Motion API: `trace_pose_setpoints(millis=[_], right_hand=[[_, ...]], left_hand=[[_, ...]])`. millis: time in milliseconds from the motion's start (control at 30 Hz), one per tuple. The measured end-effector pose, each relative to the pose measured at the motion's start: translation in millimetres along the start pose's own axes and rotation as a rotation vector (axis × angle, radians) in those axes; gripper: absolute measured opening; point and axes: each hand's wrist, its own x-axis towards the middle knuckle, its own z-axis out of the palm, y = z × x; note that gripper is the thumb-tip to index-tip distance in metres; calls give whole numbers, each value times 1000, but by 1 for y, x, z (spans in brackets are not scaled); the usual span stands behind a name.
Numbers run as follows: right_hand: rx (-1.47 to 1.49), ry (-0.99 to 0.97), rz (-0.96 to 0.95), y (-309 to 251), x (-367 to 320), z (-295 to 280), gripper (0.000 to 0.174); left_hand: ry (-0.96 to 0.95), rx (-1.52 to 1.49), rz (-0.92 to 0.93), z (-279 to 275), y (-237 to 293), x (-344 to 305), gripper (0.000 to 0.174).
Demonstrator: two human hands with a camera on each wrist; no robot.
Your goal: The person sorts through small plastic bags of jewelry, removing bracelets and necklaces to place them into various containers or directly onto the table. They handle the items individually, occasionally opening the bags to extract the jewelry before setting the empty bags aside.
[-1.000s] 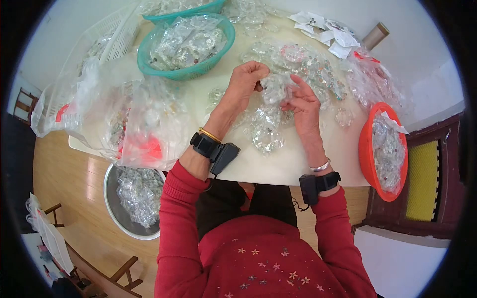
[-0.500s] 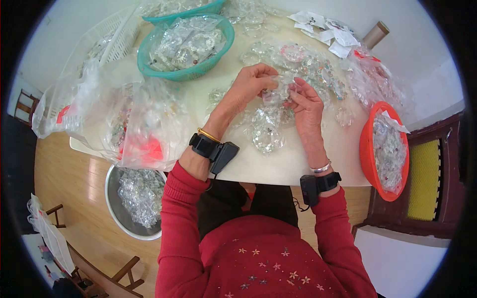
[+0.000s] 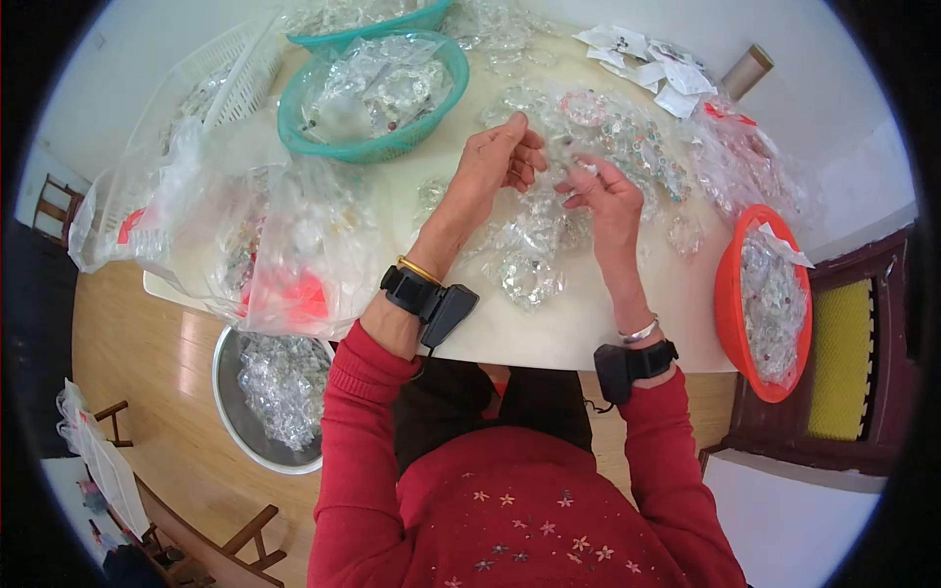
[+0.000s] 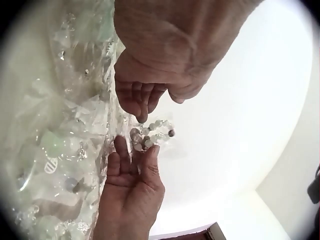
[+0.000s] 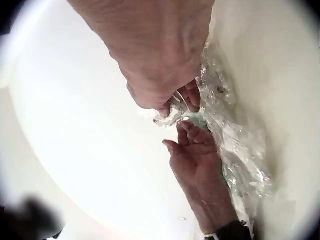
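Note:
A small clear bag with a pale bead bracelet (image 4: 159, 125) is pinched between the thumb and fingers of the right hand (image 3: 613, 201), above the heap of bagged bracelets (image 3: 529, 274). Facing it, the left hand (image 3: 490, 171) has loosely bent fingers and its thumb apart. In the right wrist view the left hand (image 5: 196, 160) shows its palm, with fingertips close below the clear bag (image 5: 174, 113); whether they touch it is unclear. The left wrist view shows the right hand (image 4: 132, 192) under the bracelet.
Green baskets (image 3: 456, 88) stand at the back left, beside a white basket (image 3: 240, 93) and large plastic bags (image 3: 323, 245). A red basket (image 3: 723, 294) is at the right edge. A metal basin (image 3: 227, 397) sits below the table's left side.
The left hand has drawn back from the small bag, its thumb lifting off. The right hand keeps the bag and has shifted slightly to the right.

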Motion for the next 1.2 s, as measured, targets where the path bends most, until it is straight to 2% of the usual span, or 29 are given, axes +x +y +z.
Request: trace_pose_setpoints(millis=[67, 200, 367, 500, 600, 900, 1033, 1200], right_hand=[[337, 30, 168, -6, 6, -4, 22], [284, -42, 185, -3, 12, -4, 22], [279, -62, 181, -6, 13, -3, 24], [272, -51, 171, -3, 14, -3, 24], [325, -59, 184, -2, 13, -5, 27], [409, -126, 164, 1, 14, -6, 20], [418, -54, 149, 4, 13, -5, 22], [294, 43, -23, 10, 11, -3, 23]], left_hand=[[27, 23, 115, 2, 1, 2, 29], [56, 119, 162, 6, -5, 5, 25], [30, 206, 113, 0, -11, 9, 20], [96, 335, 95, 3, -9, 7, 15], [113, 388, 192, 1, -14, 11, 15], [118, 265, 202, 5, -12, 9, 17], [80, 233, 203, 4, -15, 10, 20], [34, 171, 83, 6, -5, 5, 27]])
